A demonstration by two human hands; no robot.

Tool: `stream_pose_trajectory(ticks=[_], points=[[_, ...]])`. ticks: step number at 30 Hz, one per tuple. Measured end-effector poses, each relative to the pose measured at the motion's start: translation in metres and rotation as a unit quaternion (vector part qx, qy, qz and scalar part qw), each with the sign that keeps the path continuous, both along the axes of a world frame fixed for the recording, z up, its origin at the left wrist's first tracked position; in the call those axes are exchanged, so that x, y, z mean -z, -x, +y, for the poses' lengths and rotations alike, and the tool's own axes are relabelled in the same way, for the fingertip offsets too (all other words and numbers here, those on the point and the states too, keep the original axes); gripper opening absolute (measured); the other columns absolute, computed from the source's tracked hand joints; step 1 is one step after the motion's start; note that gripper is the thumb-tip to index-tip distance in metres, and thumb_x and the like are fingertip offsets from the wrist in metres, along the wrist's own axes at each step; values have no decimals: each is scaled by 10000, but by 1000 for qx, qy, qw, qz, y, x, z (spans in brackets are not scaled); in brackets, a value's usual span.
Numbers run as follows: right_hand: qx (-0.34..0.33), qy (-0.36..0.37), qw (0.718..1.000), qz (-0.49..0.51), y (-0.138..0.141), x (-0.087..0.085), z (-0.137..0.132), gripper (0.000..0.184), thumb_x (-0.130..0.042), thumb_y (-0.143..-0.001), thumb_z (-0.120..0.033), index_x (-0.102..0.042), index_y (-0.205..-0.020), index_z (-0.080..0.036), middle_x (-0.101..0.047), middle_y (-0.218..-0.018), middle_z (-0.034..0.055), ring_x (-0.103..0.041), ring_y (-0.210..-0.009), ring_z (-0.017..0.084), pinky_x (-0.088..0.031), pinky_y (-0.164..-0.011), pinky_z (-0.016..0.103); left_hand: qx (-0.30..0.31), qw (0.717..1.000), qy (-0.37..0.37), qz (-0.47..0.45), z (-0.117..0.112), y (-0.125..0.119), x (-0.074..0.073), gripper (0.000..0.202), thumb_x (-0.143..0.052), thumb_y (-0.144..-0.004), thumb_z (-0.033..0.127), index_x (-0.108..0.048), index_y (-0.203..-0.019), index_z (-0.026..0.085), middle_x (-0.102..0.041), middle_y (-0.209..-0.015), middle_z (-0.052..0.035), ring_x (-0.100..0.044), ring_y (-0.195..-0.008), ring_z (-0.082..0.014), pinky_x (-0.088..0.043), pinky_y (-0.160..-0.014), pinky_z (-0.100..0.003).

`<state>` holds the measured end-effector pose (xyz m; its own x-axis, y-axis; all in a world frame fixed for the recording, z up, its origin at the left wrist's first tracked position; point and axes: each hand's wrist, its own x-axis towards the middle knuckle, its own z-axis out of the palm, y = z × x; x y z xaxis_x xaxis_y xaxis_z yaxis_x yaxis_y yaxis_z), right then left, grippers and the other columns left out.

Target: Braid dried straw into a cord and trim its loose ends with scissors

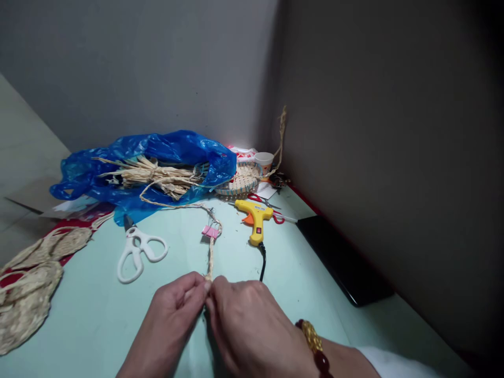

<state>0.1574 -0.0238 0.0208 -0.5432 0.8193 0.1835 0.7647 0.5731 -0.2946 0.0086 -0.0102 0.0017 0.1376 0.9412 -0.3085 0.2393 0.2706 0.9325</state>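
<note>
A pale straw braid (211, 257) runs toward me from a pink binder clip (210, 231) on the table. My left hand (175, 310) pinches the near end of the braid between thumb and forefinger. Right against it, my right hand (246, 320) has its fingers closed on the same end; the strands inside are hidden. Beyond the clip the braid bends back as a thin straw cord (173, 205) toward a bundle of dry straw (157, 176). That bundle lies in an open blue plastic bag (177, 142).
White-handled scissors (137, 249) lie left, near woven straw slippers (31, 283). A yellow glue gun (255, 218) with a black cord lies right, beside red-handled scissors (277, 217) and a black flat object (342, 257). A woven basket (238, 181) and paper cup (263, 159) stand behind.
</note>
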Motion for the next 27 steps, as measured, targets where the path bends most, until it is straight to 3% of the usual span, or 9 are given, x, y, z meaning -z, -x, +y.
stream_pose_trajectory(ticks=[3,5,8,11,13,15,16,19,27], points=[[-27,-157,987,-22,7,19,-4,147,-454,-772,-46,-567,-851,-100,-593,-608,68,-511,-454,198,-215,-388,308,-30,993,65,-94,0,1,7,395,-661,-736,551,-535,-658,185,-321,-497,110,-219,-431,-54,-159,-399,-180],[-18,-240,970,-18,11,28,-7,197,-413,-789,-35,-580,-891,-58,-580,-588,70,-499,-436,202,-207,-358,308,-26,989,77,-120,0,2,10,405,-658,-739,565,-537,-657,187,-303,-468,121,-180,-402,-44,-131,-381,-182],[-27,-275,961,14,12,27,-7,203,-407,-816,-62,-606,-861,-61,-588,-582,69,-490,-432,200,-227,-349,316,-11,991,58,-117,0,4,8,381,-670,-748,537,-575,-667,177,-374,-473,99,-235,-401,-42,-173,-386,-174],[-39,-197,976,88,3,9,-2,221,-434,-896,-177,-607,-766,-132,-610,-595,41,-509,-472,176,-306,-414,301,-28,990,43,-128,-1,5,2,334,-681,-758,490,-593,-685,176,-371,-487,94,-225,-423,-44,-167,-405,-173],[19,-65,986,154,-6,-6,4,211,-453,-927,-219,-622,-820,-153,-651,-715,38,-573,-629,166,-393,-551,275,-39,989,40,-140,-3,5,-3,323,-674,-769,474,-580,-680,178,-324,-484,101,-185,-438,-48,-144,-414,-178],[69,47,971,225,-13,-16,11,167,-484,-935,-253,-628,-959,-171,-672,-878,38,-599,-795,161,-423,-704,271,-39,988,40,-142,-4,4,-7,307,-673,-775,459,-576,-689,181,-282,-483,107,-154,-446,-52,-119,-418,-184],[59,115,961,246,-15,-18,15,174,-477,-945,-261,-628,-981,-182,-673,-893,27,-596,-815,150,-418,-730,260,-35,988,40,-144,-5,4,-8,297,-675,-773,454,-577,-699,184,-269,-483,108,-149,-446,-54,-111,-419,-187],[17,267,926,267,-16,-16,23,213,-466,-955,-290,-630,-870,-185,-630,-749,-16,-551,-708,115,-383,-653,222,-27,989,35,-138,-6,5,-9,300,-664,-778,465,-555,-712,194,-249,-495,111,-142,-446,-56,-97,-424,-198],[15,287,916,279,-17,-13,30,257,-524,-920,-375,-659,-847,-169,-612,-734,-11,-509,-687,114,-353,-620,223,-11,986,67,-149,-3,9,-13,273,-647,-797,441,-568,-732,187,-216,-516,115,-102,-474,-72,-80,-428,-221]])
